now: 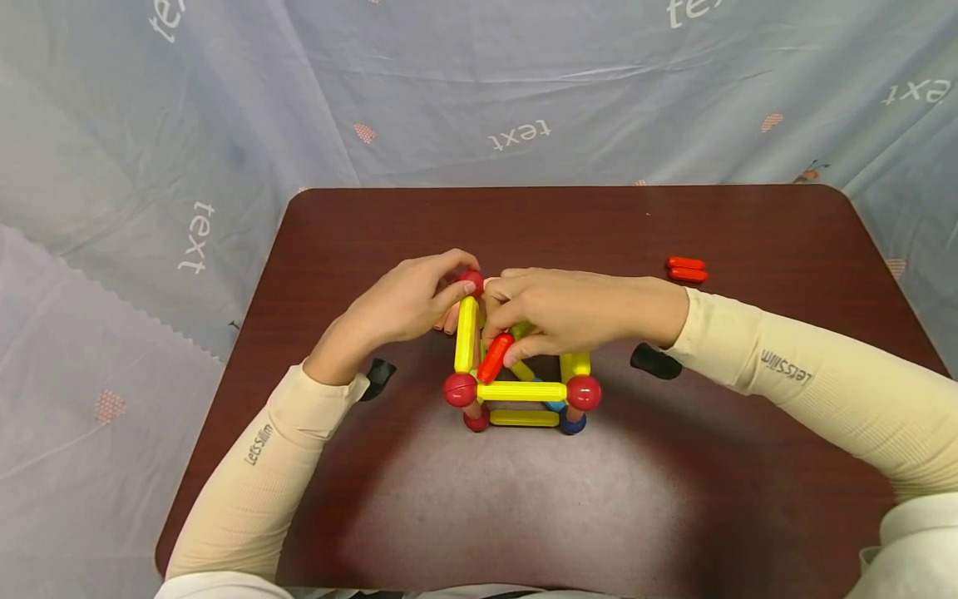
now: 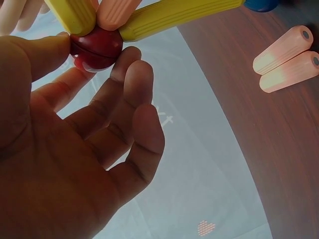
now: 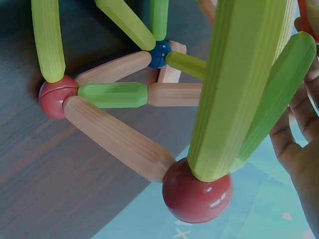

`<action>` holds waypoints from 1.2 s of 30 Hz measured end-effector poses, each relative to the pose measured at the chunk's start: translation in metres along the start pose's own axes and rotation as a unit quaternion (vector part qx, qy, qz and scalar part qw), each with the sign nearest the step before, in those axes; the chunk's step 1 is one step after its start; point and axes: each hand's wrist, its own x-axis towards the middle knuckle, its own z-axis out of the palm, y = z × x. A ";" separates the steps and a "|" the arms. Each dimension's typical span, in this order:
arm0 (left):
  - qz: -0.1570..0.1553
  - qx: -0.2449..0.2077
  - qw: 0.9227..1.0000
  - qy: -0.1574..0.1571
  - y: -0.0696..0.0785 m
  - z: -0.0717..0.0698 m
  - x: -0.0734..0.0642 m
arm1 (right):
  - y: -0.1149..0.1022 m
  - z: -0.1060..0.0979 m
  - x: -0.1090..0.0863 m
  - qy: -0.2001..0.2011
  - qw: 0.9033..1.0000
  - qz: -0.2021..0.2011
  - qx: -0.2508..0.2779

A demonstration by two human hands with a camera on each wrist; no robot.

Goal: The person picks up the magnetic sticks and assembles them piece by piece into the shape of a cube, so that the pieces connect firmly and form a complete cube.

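Note:
A frame of magnetic rods and balls stands on the table, with a yellow rod (image 1: 522, 391) along its near upper edge between two red balls. At the far left upper corner my left hand (image 1: 400, 301) pinches a red ball (image 2: 99, 47) between thumb and fingers; yellow and peach rods meet it. Above the frame, my right hand (image 1: 565, 308) holds a short red rod (image 1: 496, 358) between thumb and fingers. The rod slants near the left upper yellow rod (image 1: 465, 334). A green rod (image 3: 113, 94) and peach rod (image 3: 119, 139) show lower in the frame.
Two red rods (image 1: 687, 269) lie side by side at the table's right. Two peach rods (image 2: 285, 50) lie beyond the frame, mostly hidden by my left hand in the head view. A patterned curtain (image 1: 516, 100) hangs behind the brown table (image 1: 419, 218).

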 end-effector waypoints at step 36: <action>0.001 -0.001 1.000 0.004 -0.001 0.001 0.000 | -0.028 -0.016 -0.006 0.074 0.991 -0.053 -0.097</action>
